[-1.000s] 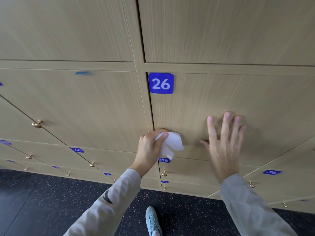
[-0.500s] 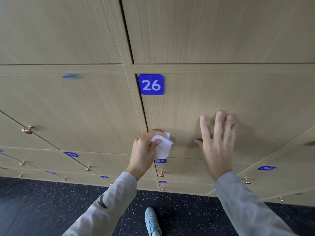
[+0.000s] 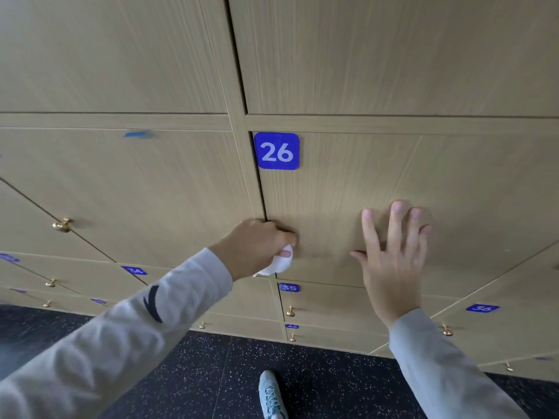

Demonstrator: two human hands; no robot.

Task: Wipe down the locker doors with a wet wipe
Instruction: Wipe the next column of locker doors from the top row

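Two hands are seen in the head view, both up at the door marked with the blue 26 sign [image 3: 276, 151]. The left hand [image 3: 257, 247] is curled tight around the white wet wipe [image 3: 279, 263], which is bunched up and pokes out under the fingers. The wipe is held at the left edge of the locker door [image 3: 393, 176], low down, right by the dark gap beside the door. The right hand [image 3: 393, 252] is flat and spread out, with nothing in it, and it seems to be pressed on the same door a little to the right.

The step in hand looks like the wiping of door 26, near its bottom left corner. To do it well, the wipe should be opened out a bit, so more of it touches the wood. Long, slow strokes should be made from one side to the other, so no strip is missed. The door is best kept shut by the flat hand while it is rubbed. The sign and the edges should be wiped too, because dirt may hide there. Other doors, such as 35 [image 3: 289, 287] below, do not look started yet.
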